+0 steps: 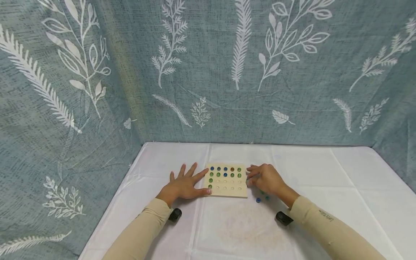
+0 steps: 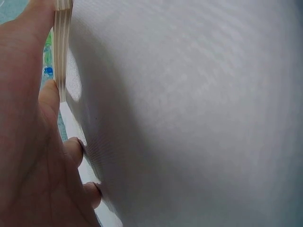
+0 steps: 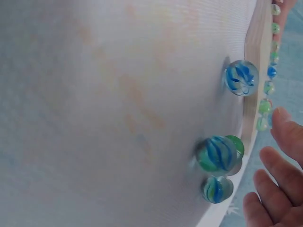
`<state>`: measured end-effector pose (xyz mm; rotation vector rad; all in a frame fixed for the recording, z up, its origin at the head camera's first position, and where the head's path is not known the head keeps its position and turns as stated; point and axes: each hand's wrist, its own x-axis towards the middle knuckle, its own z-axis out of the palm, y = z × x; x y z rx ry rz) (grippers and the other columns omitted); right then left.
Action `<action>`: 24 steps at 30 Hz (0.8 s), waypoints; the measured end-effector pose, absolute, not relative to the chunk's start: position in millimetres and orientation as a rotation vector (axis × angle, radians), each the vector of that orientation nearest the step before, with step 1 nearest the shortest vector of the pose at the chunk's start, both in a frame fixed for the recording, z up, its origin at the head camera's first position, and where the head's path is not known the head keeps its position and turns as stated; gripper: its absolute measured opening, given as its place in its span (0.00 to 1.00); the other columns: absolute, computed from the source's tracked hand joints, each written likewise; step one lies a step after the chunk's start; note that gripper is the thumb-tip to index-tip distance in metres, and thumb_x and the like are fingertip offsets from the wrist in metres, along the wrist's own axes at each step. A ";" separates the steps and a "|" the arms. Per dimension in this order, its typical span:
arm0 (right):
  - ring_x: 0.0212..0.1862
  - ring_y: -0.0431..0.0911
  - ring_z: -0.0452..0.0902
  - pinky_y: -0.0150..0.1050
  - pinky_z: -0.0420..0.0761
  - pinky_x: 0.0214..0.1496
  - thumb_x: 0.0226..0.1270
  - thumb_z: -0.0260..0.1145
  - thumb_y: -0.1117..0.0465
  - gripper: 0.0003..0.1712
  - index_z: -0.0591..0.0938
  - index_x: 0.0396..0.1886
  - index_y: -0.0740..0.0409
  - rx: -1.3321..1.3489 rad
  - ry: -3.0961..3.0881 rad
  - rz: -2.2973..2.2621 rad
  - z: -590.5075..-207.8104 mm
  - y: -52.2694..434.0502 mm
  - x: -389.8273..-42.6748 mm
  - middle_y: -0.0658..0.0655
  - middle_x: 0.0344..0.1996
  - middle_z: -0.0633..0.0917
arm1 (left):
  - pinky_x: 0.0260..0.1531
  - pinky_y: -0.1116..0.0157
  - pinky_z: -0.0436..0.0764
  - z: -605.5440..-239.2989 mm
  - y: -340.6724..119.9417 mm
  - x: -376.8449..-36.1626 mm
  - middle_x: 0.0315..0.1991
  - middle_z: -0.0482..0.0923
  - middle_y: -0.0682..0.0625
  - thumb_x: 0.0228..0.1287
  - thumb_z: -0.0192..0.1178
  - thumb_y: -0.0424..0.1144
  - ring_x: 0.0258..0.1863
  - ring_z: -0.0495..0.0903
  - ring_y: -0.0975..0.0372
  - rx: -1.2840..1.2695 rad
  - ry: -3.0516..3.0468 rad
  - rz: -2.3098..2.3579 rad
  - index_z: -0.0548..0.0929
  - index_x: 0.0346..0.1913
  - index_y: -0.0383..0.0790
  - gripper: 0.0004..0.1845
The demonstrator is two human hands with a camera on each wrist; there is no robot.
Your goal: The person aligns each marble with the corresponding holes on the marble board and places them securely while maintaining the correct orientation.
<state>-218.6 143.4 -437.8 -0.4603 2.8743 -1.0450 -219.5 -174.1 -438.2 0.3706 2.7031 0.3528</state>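
Observation:
A pale wooden board [image 1: 225,195] with rows of round hollows lies flat on the table. Glass marbles [image 1: 225,174], mostly green and blue, fill its two far rows and the left column; the other hollows are bare. My left hand [image 1: 183,186] spreads its fingers at the board's left side, the thumb touching the near corner and the index finger the left edge. Just off the right edge, my right hand [image 1: 268,179] pinches what looks like a small bluish marble [image 1: 247,179], mostly hidden by the fingers. Under that hand lie several loose marbles [image 3: 219,155].
A white cloth [image 1: 234,231] with creases and faint stains covers the table. Behind and to the left hangs a blue-green curtain [image 1: 211,72] with white leaf patterns. Black wrist devices [image 1: 284,218] sit below both wrists. One blue marble [image 1: 258,200] lies nearest the front.

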 end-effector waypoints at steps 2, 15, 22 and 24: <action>0.71 0.60 0.77 0.57 0.74 0.74 0.61 0.72 0.74 0.10 0.94 0.38 0.60 -0.463 2.870 -1.055 -435.6 143.3 -218.2 0.63 0.60 0.88 | 0.75 0.25 0.37 -437.3 -173.9 -219.2 0.88 0.37 0.48 0.66 0.54 0.77 0.85 0.32 0.38 0.373 2.703 0.350 0.53 0.83 0.69 0.47; 0.71 0.59 0.77 0.56 0.76 0.72 0.61 0.74 0.71 0.07 0.94 0.36 0.59 -0.495 2.857 -1.097 -434.8 132.0 -217.4 0.63 0.60 0.87 | 0.75 0.25 0.35 -438.7 -175.9 -217.8 0.88 0.37 0.47 0.63 0.53 0.80 0.85 0.31 0.38 0.388 2.704 0.385 0.54 0.83 0.69 0.49; 0.71 0.58 0.78 0.56 0.76 0.72 0.61 0.74 0.73 0.08 0.94 0.36 0.58 -0.513 2.858 -1.106 -433.8 127.1 -217.9 0.62 0.60 0.88 | 0.75 0.25 0.33 -437.9 -177.3 -217.3 0.88 0.36 0.48 0.61 0.52 0.82 0.85 0.30 0.38 0.385 2.694 0.382 0.53 0.83 0.70 0.50; 0.71 0.58 0.78 0.56 0.76 0.72 0.61 0.73 0.73 0.09 0.94 0.36 0.58 -0.530 2.866 -1.097 -433.2 125.8 -219.0 0.61 0.59 0.88 | 0.75 0.25 0.34 -437.2 -177.0 -217.8 0.88 0.36 0.48 0.63 0.52 0.80 0.85 0.31 0.38 0.383 2.698 0.375 0.53 0.83 0.70 0.49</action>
